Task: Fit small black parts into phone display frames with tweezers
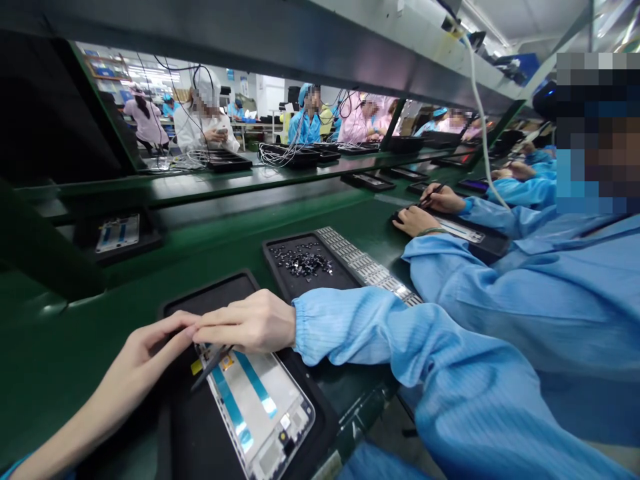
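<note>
A silver device housing (260,380) with two blue film strips lies in a black tray (175,433) in front of me. My left hand (160,340) reaches over the housing's far left end, thumb and fingers closed together. Whatever sits between those fingertips is hidden. Meeting them from the right is my right hand (255,323), its fingers bent down over the same end. Black tweezers (210,371) stick out beneath the right palm, slanting toward the lower left. A yellow tab (196,367) shows at the housing's left edge.
Beyond my right wrist, a black tray (280,283) holds many small dark parts (306,263); a strip of metal pieces (365,260) lies beside it. At right, a co-worker's hands (420,217) work over another tray. Another housing (118,233) lies far left. A shelf beam (300,40) crosses overhead.
</note>
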Action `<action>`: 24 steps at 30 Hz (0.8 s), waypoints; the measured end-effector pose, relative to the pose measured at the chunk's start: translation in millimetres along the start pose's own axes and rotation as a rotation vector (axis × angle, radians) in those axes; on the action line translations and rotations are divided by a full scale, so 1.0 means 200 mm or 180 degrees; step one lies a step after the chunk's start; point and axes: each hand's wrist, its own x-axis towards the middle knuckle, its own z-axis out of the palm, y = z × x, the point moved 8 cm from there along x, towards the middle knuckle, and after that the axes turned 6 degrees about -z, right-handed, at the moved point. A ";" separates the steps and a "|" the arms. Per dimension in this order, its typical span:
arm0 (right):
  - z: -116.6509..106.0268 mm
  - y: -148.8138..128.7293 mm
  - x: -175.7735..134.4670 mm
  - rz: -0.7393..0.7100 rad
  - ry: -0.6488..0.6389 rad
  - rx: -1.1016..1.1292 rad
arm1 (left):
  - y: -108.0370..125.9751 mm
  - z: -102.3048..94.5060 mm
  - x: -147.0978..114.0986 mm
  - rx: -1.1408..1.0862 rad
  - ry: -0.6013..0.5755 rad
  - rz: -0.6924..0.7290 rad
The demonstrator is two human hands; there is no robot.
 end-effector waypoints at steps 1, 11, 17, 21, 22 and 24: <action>0.00 0.00 0.00 -0.0006 -0.0022 -0.0023 | 0.00 0.00 0.00 -0.0025 0.0007 -0.0043; -0.11 0.14 0.02 0.1012 0.0998 0.1987 | 0.12 -0.03 -0.03 0.0282 0.0547 0.0023; 0.02 0.25 -0.06 0.2144 0.0470 0.2657 | 0.12 -0.01 -0.04 0.0854 0.0755 0.0488; 0.03 0.24 -0.07 0.2004 0.0366 0.2555 | 0.12 0.00 -0.04 0.1024 0.0761 0.0728; 0.03 0.24 -0.07 0.1994 0.0336 0.2534 | 0.13 0.00 -0.04 0.1058 0.0754 0.0771; 0.04 0.24 -0.07 0.1986 0.0291 0.2512 | 0.13 0.01 -0.04 0.1111 0.0744 0.0832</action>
